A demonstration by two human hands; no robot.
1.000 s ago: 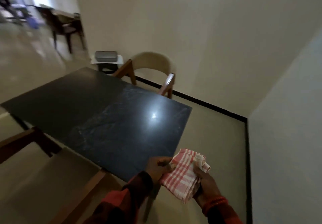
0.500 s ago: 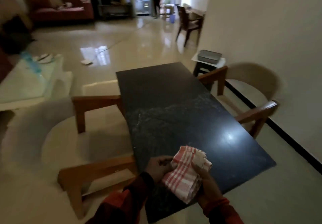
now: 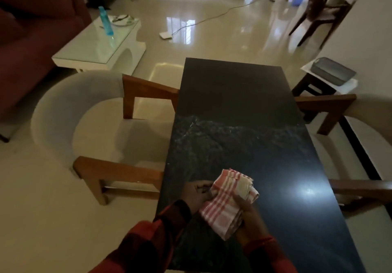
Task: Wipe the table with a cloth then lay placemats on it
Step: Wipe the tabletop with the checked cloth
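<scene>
Cloth [image 3: 228, 201], red-white check, folded, is gripped by both hands above the near end of the dark table [image 3: 244, 107]: left hand [image 3: 196, 194] pinching its left edge, right hand [image 3: 250, 219] curled under it. Risk: bundle unfolds mid-wipe, or streaks get missed in the dim light. Versus earlier frames: view has swung to face the table lengthwise; grip unchanged.

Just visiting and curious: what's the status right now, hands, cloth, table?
Left hand and right hand both grip the folded checked cloth above the dark table. No placemats visible. Nothing in the way.
</scene>
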